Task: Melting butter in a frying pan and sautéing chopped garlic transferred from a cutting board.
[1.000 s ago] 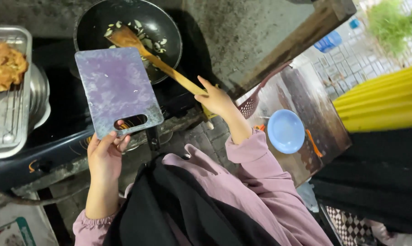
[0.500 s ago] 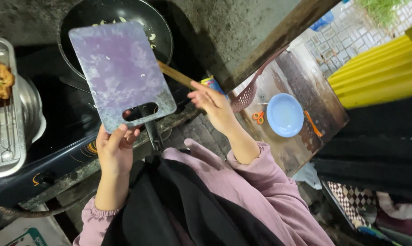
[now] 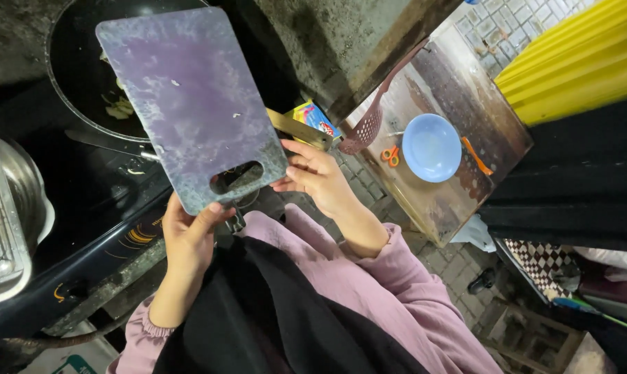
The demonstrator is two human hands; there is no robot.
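Head view, pan [image 3: 85, 76] holding chopped bits [image 3: 121, 107]; blue bowl [image 3: 431, 147]

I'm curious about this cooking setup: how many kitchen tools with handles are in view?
3. A wooden spatula in the right hand, a pink slotted skimmer leaning by the side table, and orange scissors lying on it. The purple cutting board may hide others.

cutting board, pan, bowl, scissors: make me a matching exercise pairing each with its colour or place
Things:
1. cutting board
2. pan
3. bowl
4. scissors

Descriptions:
A. orange handles, beside the bowl
B. light blue, on the side table
C. purple, held over the stove
D. black, holding chopped food

Pairs: 1-C, 2-D, 3-B, 4-A
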